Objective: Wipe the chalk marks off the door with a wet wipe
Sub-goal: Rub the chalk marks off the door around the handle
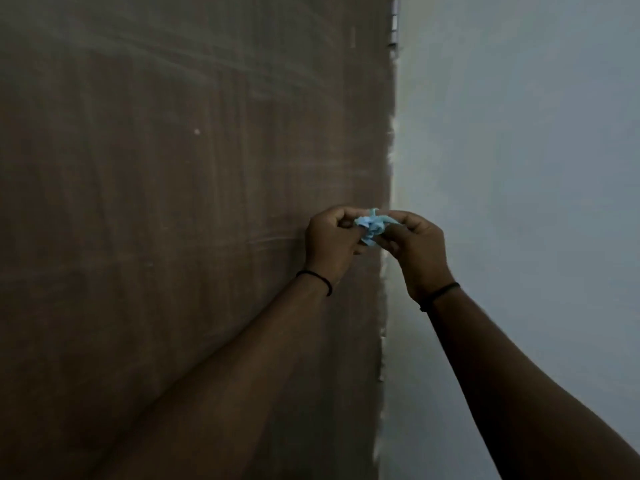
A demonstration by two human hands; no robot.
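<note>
A dark brown door fills the left and middle of the view. Faint pale chalk smears and streaks run across it. A crumpled light-blue wet wipe is pinched between both hands, just in front of the door's right edge. My left hand grips the wipe's left side with curled fingers. My right hand grips its right side. Each wrist wears a thin black band. The wipe looks held off the door surface.
A pale blue-grey wall stands to the right of the door. The door's right edge shows rough light patches along the seam. A small white speck sits on the door at mid-left.
</note>
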